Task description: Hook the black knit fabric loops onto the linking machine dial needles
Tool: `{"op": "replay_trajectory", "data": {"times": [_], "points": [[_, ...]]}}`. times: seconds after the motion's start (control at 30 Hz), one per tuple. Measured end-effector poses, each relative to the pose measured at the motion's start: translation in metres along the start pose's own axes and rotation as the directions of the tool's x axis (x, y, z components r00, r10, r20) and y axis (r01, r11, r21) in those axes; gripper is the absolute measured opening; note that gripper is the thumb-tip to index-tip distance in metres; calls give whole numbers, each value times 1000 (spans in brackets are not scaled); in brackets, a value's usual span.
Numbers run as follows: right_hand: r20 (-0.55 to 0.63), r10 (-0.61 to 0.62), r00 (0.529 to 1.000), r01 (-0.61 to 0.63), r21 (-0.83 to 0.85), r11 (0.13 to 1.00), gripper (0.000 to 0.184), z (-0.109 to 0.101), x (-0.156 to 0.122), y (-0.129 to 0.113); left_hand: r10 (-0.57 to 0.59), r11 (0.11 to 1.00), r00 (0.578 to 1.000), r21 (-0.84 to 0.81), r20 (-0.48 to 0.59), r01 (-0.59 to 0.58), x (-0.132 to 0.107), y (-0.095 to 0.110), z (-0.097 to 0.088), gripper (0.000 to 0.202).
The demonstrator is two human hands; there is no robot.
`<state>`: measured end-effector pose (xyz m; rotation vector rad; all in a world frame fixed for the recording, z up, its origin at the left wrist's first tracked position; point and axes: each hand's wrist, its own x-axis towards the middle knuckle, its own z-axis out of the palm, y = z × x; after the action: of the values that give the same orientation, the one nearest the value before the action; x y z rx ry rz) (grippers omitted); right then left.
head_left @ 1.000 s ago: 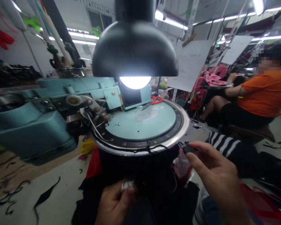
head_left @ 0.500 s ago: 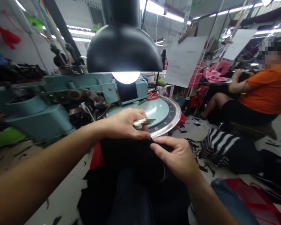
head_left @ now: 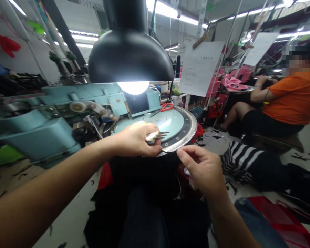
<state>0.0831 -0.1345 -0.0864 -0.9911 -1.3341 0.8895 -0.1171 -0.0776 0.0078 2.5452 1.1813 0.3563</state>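
Sat close in front of a teal circular linking machine [head_left: 38, 137], its steel dial ring [head_left: 188, 132] curving round just beyond the hands. Had a small white-handled forked tool [head_left: 155, 136] pinched between the thumb and fingers of the left hand [head_left: 135, 139], a firm, clenched grip, with the metal tines pointing right above the pale dial face. Held the right hand [head_left: 203, 170] just beside the near edge of the ring, fingers curled and thumb and forefinger close together, with nothing clearly caught; could not tell whether that grip was closed on a thread or released. Found the black knit fabric [head_left: 144, 175] hanging from the near rim of the dial and falling in a dark mass toward the lap. Judged it soft, limp and stretchy, light in any one layer but heavier in bulk, and likely to snag on the ring; best taken with the fingertips right at the edge by the rim. Saw red-handled scissors [head_left: 166, 107] lying beyond the dial, under a black dome lamp [head_left: 130, 57]. Noted a co-worker in an orange shirt [head_left: 289, 100] seated off to the right, and a striped black-and-white garment [head_left: 240, 162] on the floor.
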Motion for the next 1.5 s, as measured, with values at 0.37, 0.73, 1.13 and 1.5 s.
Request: {"op": "replay_trajectory", "data": {"times": [0.37, 0.73, 1.13, 1.5], "points": [[46, 92, 995, -98, 153, 983, 15, 2, 0, 7, 47, 997, 999, -56, 21, -46, 2, -4, 1, 18], [-69, -287, 955, 268, -209, 941, 9, 12, -11, 2, 113, 989, 989, -108, 95, -103, 1, -7, -7, 15], [-114, -189, 975, 164, -196, 967, 10, 15, -11, 4, 19, 1000, 999, -17, 36, -19, 5, 2, 3, 16], [-110, -127, 986, 110, -146, 983, 12, 16, -10, 5, 8, 998, 998, -56, 56, -4, 11, 1, 3, 20]]}}
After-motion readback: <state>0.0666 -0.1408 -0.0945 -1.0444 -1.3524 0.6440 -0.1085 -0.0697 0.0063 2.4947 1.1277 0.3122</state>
